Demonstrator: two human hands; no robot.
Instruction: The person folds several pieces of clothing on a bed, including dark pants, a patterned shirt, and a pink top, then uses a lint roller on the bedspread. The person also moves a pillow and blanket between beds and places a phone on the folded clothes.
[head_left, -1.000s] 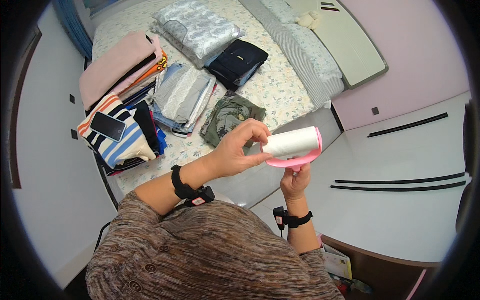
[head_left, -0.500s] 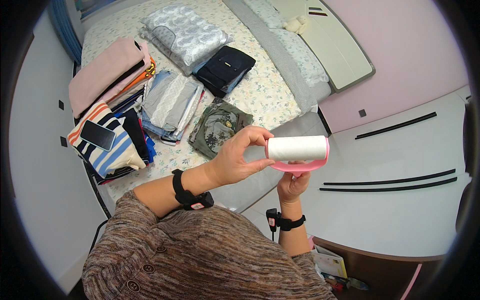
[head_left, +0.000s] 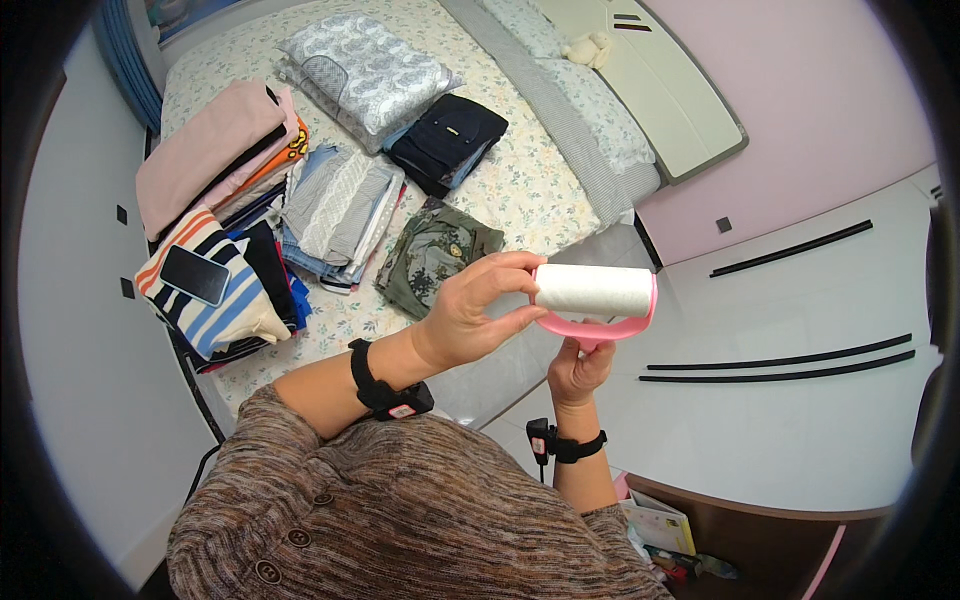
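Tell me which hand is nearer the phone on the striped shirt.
Left. The left hand grips the lint roller's end, closer to the phone on the bed. The right hand holds the roller's handle, farther away.

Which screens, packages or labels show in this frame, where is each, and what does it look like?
Phone: lying on the striped folded garment at the left of the bed, a dark rectangular slab, screen off.
Small box: low by the person's right side, whitish with coloured print.
Label: small pale patch on the dark folded garment.

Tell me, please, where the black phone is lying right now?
In the head view, the black phone lies at the left, on top of the striped folded garment on the bed, well left of both hands.
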